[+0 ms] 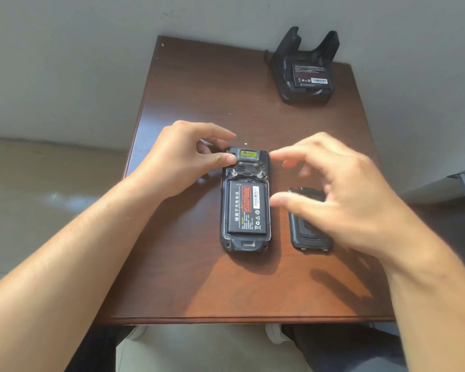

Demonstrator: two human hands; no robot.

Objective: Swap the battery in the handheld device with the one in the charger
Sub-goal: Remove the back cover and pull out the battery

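The black handheld device (242, 244) lies face down in the middle of the table with its back open. A black battery (247, 210) with a red and white label sits in its bay. My left hand (177, 162) grips the device's top end between thumb and fingers. My right hand (341, 194) hovers just right of the device, fingers spread and blurred, holding nothing. The removed back cover (306, 238) lies to the right of the device, partly hidden under my right hand. At the far right stands the black charger (304, 68) with a second battery (310, 76) in it.
The brown wooden table (199, 277) is small, with its front edge close to my legs. A grey wall runs behind it. Light floor shows to the left, and a dark object edge shows at the far right.
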